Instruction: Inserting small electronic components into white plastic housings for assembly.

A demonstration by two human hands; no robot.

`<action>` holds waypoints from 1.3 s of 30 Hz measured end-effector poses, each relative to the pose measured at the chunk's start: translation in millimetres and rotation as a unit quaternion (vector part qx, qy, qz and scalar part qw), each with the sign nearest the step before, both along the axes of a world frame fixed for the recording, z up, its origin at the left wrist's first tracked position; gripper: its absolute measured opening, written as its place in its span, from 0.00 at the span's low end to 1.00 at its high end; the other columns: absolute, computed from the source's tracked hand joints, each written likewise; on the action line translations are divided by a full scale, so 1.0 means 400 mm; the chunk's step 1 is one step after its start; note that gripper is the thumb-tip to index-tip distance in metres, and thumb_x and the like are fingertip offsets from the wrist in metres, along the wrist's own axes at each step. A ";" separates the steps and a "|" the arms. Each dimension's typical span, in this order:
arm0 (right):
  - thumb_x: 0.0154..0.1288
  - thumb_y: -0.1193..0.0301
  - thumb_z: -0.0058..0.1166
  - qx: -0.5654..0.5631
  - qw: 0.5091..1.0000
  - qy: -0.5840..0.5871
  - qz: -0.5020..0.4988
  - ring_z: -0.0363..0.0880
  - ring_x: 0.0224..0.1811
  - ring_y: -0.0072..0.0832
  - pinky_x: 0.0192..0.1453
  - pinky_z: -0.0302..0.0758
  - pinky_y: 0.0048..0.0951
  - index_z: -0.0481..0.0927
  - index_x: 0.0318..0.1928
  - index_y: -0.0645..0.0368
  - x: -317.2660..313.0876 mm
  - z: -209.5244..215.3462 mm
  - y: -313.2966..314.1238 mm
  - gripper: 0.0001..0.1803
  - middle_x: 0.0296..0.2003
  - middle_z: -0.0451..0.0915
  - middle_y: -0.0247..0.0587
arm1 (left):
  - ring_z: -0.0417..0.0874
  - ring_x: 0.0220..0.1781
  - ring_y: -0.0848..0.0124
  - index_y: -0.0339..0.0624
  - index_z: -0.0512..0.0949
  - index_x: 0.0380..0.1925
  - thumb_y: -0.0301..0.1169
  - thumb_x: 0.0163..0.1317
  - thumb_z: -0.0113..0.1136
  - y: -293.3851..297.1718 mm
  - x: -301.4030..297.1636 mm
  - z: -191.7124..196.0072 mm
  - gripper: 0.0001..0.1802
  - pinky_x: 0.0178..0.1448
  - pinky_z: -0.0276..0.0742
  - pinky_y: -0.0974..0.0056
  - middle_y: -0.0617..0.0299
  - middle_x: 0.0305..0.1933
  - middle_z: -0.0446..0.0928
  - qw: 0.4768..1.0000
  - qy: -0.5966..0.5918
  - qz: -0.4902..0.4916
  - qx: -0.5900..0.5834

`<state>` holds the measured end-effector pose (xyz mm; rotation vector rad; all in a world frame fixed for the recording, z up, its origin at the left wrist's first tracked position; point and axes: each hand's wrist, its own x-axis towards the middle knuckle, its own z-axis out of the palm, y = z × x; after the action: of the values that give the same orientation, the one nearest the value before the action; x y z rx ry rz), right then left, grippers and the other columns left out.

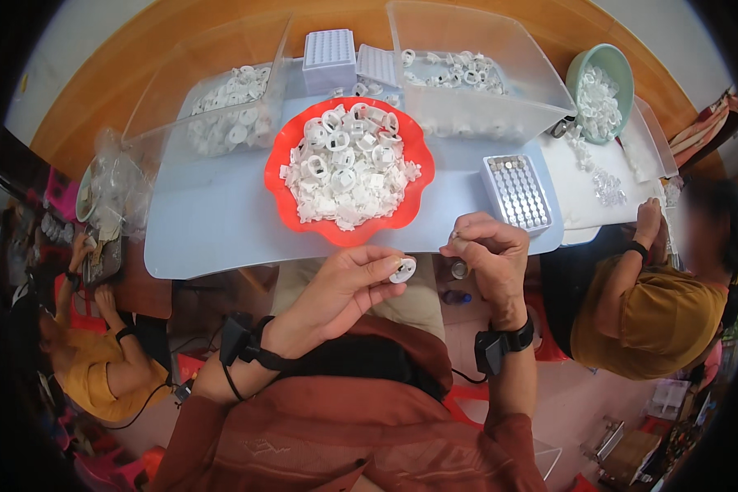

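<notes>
My left hand (354, 283) pinches a small round white plastic part (403, 271) with dark spots on it, just off the table's near edge. To its right, my right hand (490, 250) is closed, thumb and fingertips together around something tiny that I cannot make out. Beyond both hands stands a red wavy-rimmed bowl (283, 201) heaped with white plastic parts (348, 168), several of them ring-shaped. Near my right hand lies a white tray (517, 193) filled with rows of small silvery round pieces.
Two clear bins (541, 111) (152, 123) with white parts stand at the back, beside a stack of white trays (329, 59). A green basin (578, 78) holds clear pieces at right. One person (656, 303) sits at right, another (111, 369) at left.
</notes>
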<state>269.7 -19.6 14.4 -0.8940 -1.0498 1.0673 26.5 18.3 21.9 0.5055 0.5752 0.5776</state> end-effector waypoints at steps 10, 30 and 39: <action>0.64 0.88 0.60 -0.027 0.999 -0.035 0.009 0.85 0.44 0.28 0.51 0.83 0.28 0.85 0.44 0.69 -0.076 0.009 -0.058 0.10 0.44 0.84 0.45 | 0.85 0.50 0.74 0.36 0.81 0.51 0.30 0.75 0.58 -0.013 0.008 -0.013 0.11 0.56 0.86 0.66 0.59 0.51 0.83 0.999 -0.033 0.009 -0.008; 0.55 0.83 0.68 0.040 0.908 -0.389 -0.149 0.85 0.35 0.40 0.39 0.80 0.34 0.84 0.38 0.60 -0.163 0.036 -0.098 0.11 0.35 0.86 0.41 | 0.84 0.51 0.75 0.39 0.81 0.49 0.29 0.75 0.59 -0.047 0.024 -0.033 0.08 0.60 0.82 0.66 0.63 0.50 0.83 0.999 0.005 0.053 0.005; 0.58 0.80 0.66 -0.021 0.935 -0.338 -0.104 0.87 0.34 0.38 0.39 0.81 0.32 0.83 0.39 0.63 -0.149 0.015 -0.096 0.08 0.33 0.86 0.45 | 0.83 0.53 0.73 0.38 0.81 0.48 0.27 0.73 0.61 -0.063 0.035 -0.036 0.08 0.62 0.82 0.64 0.62 0.50 0.82 0.997 0.035 0.063 0.008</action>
<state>210.2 -57.8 20.2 -1.4269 -1.4550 0.6047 40.4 -6.7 7.4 0.5081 0.6727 0.6876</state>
